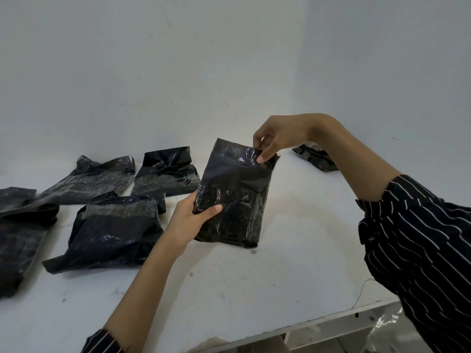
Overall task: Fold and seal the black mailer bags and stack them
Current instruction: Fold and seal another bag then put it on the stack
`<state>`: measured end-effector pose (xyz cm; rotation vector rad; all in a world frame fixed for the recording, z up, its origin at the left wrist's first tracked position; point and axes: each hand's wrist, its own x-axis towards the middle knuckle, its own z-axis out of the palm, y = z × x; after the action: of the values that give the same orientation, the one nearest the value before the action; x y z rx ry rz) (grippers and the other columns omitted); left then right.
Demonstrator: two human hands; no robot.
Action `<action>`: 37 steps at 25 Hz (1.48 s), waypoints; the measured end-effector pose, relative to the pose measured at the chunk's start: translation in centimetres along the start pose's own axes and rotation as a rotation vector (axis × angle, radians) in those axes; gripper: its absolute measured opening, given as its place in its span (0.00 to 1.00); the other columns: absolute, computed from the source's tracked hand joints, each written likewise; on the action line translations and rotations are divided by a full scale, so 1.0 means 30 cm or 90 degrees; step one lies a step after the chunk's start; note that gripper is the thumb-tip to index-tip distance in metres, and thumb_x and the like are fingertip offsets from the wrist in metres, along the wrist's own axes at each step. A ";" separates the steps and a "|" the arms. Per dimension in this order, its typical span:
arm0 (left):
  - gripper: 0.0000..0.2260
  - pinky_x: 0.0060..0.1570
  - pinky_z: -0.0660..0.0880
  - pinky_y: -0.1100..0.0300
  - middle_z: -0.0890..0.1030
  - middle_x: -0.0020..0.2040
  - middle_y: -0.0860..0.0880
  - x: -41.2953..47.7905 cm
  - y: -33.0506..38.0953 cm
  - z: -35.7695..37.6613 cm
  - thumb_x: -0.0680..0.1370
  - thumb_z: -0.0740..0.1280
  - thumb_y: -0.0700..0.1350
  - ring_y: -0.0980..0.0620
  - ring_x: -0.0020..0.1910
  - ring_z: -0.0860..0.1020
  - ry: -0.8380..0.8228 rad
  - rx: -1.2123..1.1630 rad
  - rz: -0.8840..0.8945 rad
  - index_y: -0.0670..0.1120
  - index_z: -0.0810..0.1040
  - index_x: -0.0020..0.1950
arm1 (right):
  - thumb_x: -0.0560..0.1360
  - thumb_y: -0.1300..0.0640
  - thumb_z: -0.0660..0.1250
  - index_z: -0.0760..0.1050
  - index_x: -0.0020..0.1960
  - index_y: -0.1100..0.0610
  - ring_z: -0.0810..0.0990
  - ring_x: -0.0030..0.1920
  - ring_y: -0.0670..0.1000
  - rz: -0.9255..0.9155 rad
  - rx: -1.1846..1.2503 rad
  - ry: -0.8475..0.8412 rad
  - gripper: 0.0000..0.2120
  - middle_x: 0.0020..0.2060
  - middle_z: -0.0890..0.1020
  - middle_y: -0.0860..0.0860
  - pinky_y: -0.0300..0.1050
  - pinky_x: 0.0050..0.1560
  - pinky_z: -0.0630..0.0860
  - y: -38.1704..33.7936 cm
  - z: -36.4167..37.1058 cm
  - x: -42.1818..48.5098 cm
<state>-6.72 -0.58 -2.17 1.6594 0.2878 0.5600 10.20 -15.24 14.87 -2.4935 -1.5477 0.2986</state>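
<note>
Bag (232, 200), black glossy film, crinkled, flat oblong: stood nearly upright at the table (280, 276), long axis running from the left hand (193, 215) up to the right hand (275, 138). Left fingers curl round its lower left edge, thumb on the front; right fingertips (261, 157) pinch the top flap's corner directly beneath them, so that hand seems best placed to fold. Other bags (114, 225), limp and wrinkled, lie left of the left fingers.

- A bare, pale grey wall (153, 59) stands ahead of me and meets a side wall (395, 59) at a corner.
- My white table (229, 289) is scuffed and speckled, in soft even light.
- White shelving (328, 333) sits under its near edge.
</note>
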 end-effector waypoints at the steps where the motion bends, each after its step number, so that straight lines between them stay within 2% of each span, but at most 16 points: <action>1: 0.12 0.51 0.77 0.62 0.83 0.50 0.54 -0.001 -0.002 -0.002 0.74 0.70 0.42 0.56 0.51 0.81 0.002 -0.001 -0.006 0.53 0.78 0.56 | 0.71 0.57 0.73 0.79 0.47 0.59 0.78 0.41 0.47 -0.005 0.004 0.001 0.08 0.42 0.85 0.54 0.44 0.52 0.72 0.008 -0.003 -0.005; 3: 0.11 0.53 0.76 0.60 0.83 0.51 0.54 -0.001 -0.004 -0.005 0.74 0.70 0.42 0.56 0.52 0.80 0.007 -0.011 -0.019 0.55 0.78 0.54 | 0.73 0.61 0.71 0.79 0.46 0.62 0.77 0.39 0.47 -0.027 0.034 0.032 0.05 0.39 0.84 0.58 0.43 0.49 0.72 0.024 -0.001 -0.015; 5: 0.11 0.53 0.76 0.60 0.83 0.50 0.54 0.000 -0.006 -0.005 0.74 0.70 0.42 0.56 0.52 0.80 0.013 -0.022 -0.027 0.55 0.78 0.53 | 0.75 0.60 0.69 0.78 0.48 0.63 0.77 0.37 0.48 -0.063 0.106 0.145 0.06 0.36 0.82 0.55 0.42 0.46 0.72 0.044 0.021 -0.018; 8: 0.11 0.52 0.76 0.60 0.84 0.52 0.51 0.001 -0.009 0.003 0.75 0.69 0.41 0.53 0.53 0.81 0.032 -0.079 -0.049 0.49 0.79 0.57 | 0.74 0.46 0.68 0.74 0.59 0.57 0.79 0.47 0.46 -0.042 0.311 0.349 0.20 0.47 0.81 0.52 0.39 0.49 0.74 0.083 0.100 -0.026; 10: 0.14 0.51 0.77 0.60 0.83 0.54 0.50 0.004 -0.004 0.010 0.75 0.69 0.41 0.51 0.54 0.81 0.040 -0.140 -0.064 0.46 0.78 0.60 | 0.71 0.42 0.68 0.69 0.66 0.56 0.80 0.53 0.48 -0.014 0.474 0.322 0.29 0.54 0.80 0.52 0.43 0.53 0.76 0.106 0.181 -0.034; 11: 0.14 0.49 0.78 0.61 0.83 0.54 0.50 0.005 0.002 0.017 0.75 0.69 0.41 0.52 0.54 0.81 0.040 -0.159 -0.066 0.46 0.77 0.60 | 0.72 0.44 0.68 0.69 0.66 0.57 0.80 0.53 0.49 -0.005 0.540 0.295 0.28 0.54 0.80 0.52 0.45 0.54 0.76 0.113 0.223 -0.035; 13: 0.13 0.46 0.78 0.63 0.83 0.53 0.50 0.005 0.016 0.035 0.74 0.69 0.41 0.52 0.52 0.82 0.038 -0.171 -0.063 0.46 0.78 0.59 | 0.74 0.51 0.68 0.74 0.60 0.59 0.81 0.48 0.50 -0.010 0.654 0.277 0.18 0.49 0.82 0.52 0.46 0.52 0.77 0.115 0.294 -0.030; 16: 0.11 0.52 0.77 0.60 0.83 0.52 0.51 0.007 0.049 0.065 0.74 0.70 0.45 0.53 0.52 0.81 0.034 -0.161 -0.054 0.49 0.79 0.56 | 0.75 0.60 0.68 0.76 0.44 0.58 0.80 0.37 0.47 -0.015 0.763 0.362 0.02 0.38 0.82 0.52 0.39 0.43 0.76 0.075 0.350 -0.034; 19: 0.07 0.54 0.74 0.62 0.82 0.51 0.56 0.021 0.094 0.085 0.76 0.65 0.53 0.59 0.52 0.79 0.067 -0.158 -0.028 0.54 0.79 0.52 | 0.73 0.65 0.70 0.76 0.37 0.59 0.81 0.32 0.46 -0.001 0.808 0.447 0.07 0.32 0.84 0.51 0.36 0.34 0.76 0.043 0.376 -0.042; 21: 0.06 0.46 0.75 0.69 0.82 0.48 0.58 0.036 0.116 0.099 0.78 0.63 0.53 0.63 0.48 0.79 0.117 -0.146 0.007 0.56 0.78 0.49 | 0.71 0.64 0.72 0.75 0.35 0.59 0.82 0.31 0.47 0.007 0.806 0.483 0.08 0.30 0.84 0.51 0.38 0.34 0.77 0.028 0.397 -0.049; 23: 0.07 0.41 0.75 0.70 0.81 0.45 0.57 0.047 0.125 0.115 0.79 0.62 0.51 0.62 0.46 0.79 0.166 -0.131 0.038 0.55 0.79 0.46 | 0.70 0.61 0.73 0.74 0.34 0.59 0.81 0.30 0.48 0.020 0.808 0.515 0.10 0.27 0.82 0.51 0.40 0.34 0.77 0.018 0.415 -0.056; 26: 0.11 0.50 0.75 0.60 0.80 0.43 0.50 0.066 0.108 0.128 0.80 0.61 0.50 0.55 0.44 0.77 0.210 -0.105 0.084 0.50 0.78 0.41 | 0.70 0.57 0.74 0.71 0.31 0.57 0.77 0.30 0.51 0.039 0.840 0.551 0.14 0.26 0.77 0.54 0.43 0.37 0.76 0.021 0.438 -0.059; 28: 0.13 0.50 0.73 0.54 0.77 0.43 0.46 0.079 0.089 0.132 0.80 0.60 0.50 0.52 0.44 0.74 0.225 -0.091 0.105 0.45 0.78 0.42 | 0.71 0.54 0.73 0.70 0.31 0.57 0.73 0.34 0.54 0.045 0.849 0.560 0.16 0.31 0.74 0.58 0.48 0.42 0.74 0.025 0.449 -0.064; 31: 0.15 0.52 0.74 0.46 0.76 0.42 0.44 0.085 0.078 0.139 0.80 0.60 0.51 0.50 0.43 0.73 0.238 -0.076 0.105 0.41 0.78 0.45 | 0.75 0.51 0.68 0.75 0.37 0.61 0.77 0.39 0.54 0.018 0.867 0.518 0.14 0.37 0.79 0.59 0.49 0.48 0.78 0.024 0.447 -0.081; 33: 0.15 0.55 0.74 0.45 0.78 0.44 0.42 0.086 0.076 0.144 0.81 0.60 0.50 0.50 0.44 0.75 0.233 -0.054 0.100 0.40 0.79 0.46 | 0.76 0.52 0.67 0.76 0.40 0.61 0.80 0.38 0.50 0.006 0.868 0.484 0.12 0.37 0.81 0.55 0.45 0.45 0.79 0.023 0.435 -0.092; 37: 0.16 0.54 0.74 0.44 0.78 0.48 0.35 0.090 0.081 0.151 0.81 0.60 0.48 0.49 0.44 0.74 0.245 -0.003 0.123 0.35 0.76 0.48 | 0.76 0.56 0.68 0.75 0.37 0.58 0.78 0.32 0.47 0.034 0.811 0.498 0.10 0.32 0.81 0.51 0.38 0.36 0.77 0.019 0.410 -0.102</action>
<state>-2.41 -3.53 0.36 1.5776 0.4071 1.0285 6.04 -17.57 3.10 -1.3384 -0.5923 0.1739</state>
